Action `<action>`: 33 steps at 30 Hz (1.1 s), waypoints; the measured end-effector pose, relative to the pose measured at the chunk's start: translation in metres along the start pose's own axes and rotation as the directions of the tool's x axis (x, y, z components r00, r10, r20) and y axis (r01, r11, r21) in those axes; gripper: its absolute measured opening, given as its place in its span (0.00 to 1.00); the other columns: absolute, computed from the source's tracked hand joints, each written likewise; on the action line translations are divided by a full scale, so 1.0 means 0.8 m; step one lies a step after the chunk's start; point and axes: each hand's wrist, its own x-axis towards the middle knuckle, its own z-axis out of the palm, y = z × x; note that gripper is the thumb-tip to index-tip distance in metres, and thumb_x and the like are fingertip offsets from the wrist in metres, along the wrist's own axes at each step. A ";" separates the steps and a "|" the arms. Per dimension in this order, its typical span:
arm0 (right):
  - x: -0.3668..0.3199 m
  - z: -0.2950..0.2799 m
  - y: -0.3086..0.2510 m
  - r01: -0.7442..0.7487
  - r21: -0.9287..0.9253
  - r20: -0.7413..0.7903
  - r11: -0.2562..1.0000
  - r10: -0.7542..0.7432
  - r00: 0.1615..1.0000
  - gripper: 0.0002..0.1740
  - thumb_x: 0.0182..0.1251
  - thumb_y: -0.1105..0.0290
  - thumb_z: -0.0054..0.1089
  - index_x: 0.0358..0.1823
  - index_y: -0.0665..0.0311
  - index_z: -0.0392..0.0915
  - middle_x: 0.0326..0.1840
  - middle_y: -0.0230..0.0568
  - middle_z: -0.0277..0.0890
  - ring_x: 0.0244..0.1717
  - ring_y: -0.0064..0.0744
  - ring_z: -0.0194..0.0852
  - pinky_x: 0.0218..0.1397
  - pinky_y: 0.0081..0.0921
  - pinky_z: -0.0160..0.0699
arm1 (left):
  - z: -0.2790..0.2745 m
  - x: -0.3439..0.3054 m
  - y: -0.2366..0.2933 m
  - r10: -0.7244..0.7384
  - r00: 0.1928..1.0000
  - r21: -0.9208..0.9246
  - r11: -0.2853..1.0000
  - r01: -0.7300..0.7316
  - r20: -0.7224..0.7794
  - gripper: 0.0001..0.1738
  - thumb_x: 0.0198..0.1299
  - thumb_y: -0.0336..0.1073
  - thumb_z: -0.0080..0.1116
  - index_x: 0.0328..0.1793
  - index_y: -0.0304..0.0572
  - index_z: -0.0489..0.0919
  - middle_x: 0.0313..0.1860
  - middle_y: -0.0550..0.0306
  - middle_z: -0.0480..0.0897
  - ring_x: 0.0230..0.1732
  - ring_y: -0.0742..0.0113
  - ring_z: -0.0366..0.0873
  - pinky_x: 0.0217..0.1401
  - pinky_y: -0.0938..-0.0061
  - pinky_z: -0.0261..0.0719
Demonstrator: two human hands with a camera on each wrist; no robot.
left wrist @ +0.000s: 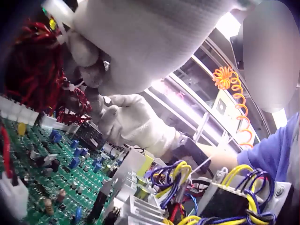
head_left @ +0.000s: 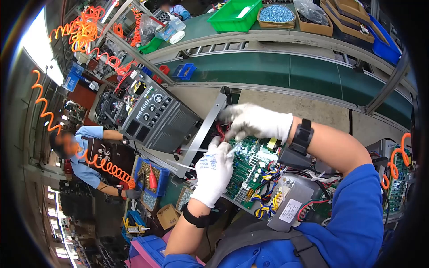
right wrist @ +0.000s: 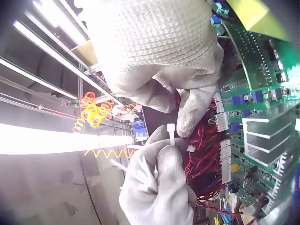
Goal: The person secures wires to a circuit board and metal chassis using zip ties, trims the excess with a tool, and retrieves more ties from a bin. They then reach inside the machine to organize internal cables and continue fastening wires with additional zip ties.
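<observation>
My left hand (head_left: 213,172), in a white glove, pinches a white cable tie (right wrist: 171,133) between thumb and finger. More white ties (right wrist: 145,176) lie across that hand, their ends sticking out to the left. Red twisted wires (right wrist: 200,150) run beside its fingertips, along the edge of a green circuit board (head_left: 250,167). From the other side, my gloved right hand (head_left: 259,121) reaches over the wires, one finger extended down against them in the right wrist view and the others bent. A gap shows between its fingers. An upright metal panel (head_left: 203,129) stands close to both hands.
A grey welding machine (head_left: 158,114) stands beyond the panel. Near me sits a metal-cased part (head_left: 292,205) with yellow and blue wires. Blue bins (head_left: 152,176) of small parts are at lower left, and another person (head_left: 82,149) works there. A green conveyor (head_left: 268,69) runs behind.
</observation>
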 end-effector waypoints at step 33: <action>0.019 -0.013 -0.004 -0.288 -0.428 -0.288 0.857 0.172 0.942 0.15 0.64 0.61 0.61 0.31 0.68 0.82 0.21 0.34 0.77 0.17 0.20 0.72 0.18 0.21 0.71 | 0.013 0.020 -0.002 -0.055 0.972 0.062 0.996 0.071 -0.226 0.07 0.64 0.35 0.55 0.45 0.43 0.77 0.36 0.46 0.84 0.36 0.48 0.83 0.41 0.58 0.80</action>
